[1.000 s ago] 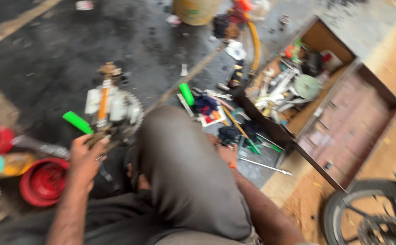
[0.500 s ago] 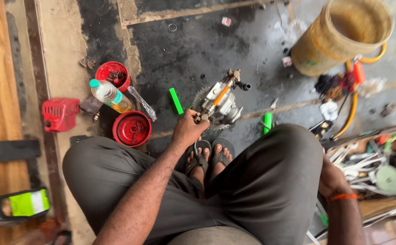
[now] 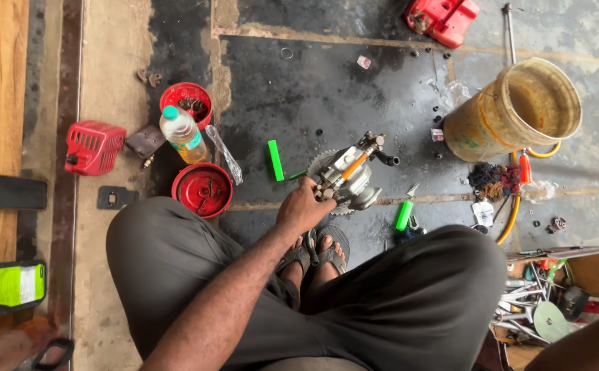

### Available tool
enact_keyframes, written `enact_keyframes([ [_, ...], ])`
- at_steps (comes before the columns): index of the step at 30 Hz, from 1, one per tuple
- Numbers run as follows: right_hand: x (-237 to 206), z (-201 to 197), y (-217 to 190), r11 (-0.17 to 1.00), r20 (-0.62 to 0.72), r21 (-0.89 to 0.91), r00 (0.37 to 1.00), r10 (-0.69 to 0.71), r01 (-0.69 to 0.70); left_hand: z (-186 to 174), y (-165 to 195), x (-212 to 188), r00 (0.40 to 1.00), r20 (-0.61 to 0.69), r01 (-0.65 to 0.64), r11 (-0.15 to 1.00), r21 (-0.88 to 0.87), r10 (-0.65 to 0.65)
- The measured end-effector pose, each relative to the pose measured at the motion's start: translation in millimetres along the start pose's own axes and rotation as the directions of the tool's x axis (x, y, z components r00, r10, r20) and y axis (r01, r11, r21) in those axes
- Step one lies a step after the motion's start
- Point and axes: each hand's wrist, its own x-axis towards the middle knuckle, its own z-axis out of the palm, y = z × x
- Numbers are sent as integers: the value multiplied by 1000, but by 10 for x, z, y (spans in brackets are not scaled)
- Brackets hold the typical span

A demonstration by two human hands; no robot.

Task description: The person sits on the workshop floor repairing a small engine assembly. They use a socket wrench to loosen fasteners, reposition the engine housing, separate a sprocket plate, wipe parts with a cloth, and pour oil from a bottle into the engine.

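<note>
Engine part [image 3: 349, 175] on the floor — left hand [image 3: 304, 208], arm outstretched, grips its edge.

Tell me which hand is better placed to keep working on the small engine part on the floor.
Probably the left hand: it already rests on the engine part. The right arm is off by the toolbox, its hand out of view.

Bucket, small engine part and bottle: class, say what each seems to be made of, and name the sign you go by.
The bucket looks like yellowish plastic, dull and stained, with a thin moulded rim. The engine part under the left hand seems cast metal, grey with a soft shine; its orange piece may be plastic. The bottle looks like clear plastic, since yellowish liquid shows through it.
</note>
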Motion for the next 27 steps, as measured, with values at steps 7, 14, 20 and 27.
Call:
enact_keyframes([
  [7, -95, 1411, 10, 998, 352, 15, 934, -60, 58, 51, -2, 19, 1000, -2, 30, 998, -50, -30],
  [14, -446, 2142, 487, 992, 438, 119, 899, -9, -48, 99, 7, 2, 998, -47, 28, 995, -95, -32],
  [20, -632, 2262, 636, 997, 320, 63, 947, 25, -48, 69, 7, -6, 1000, -29, -8, 997, -80, 5],
  [27, -595, 2348, 661, 924, 364, 310, 926, 101, -223, 62, 16, 6, 1000, 3, 26, 998, -48, -26],
])
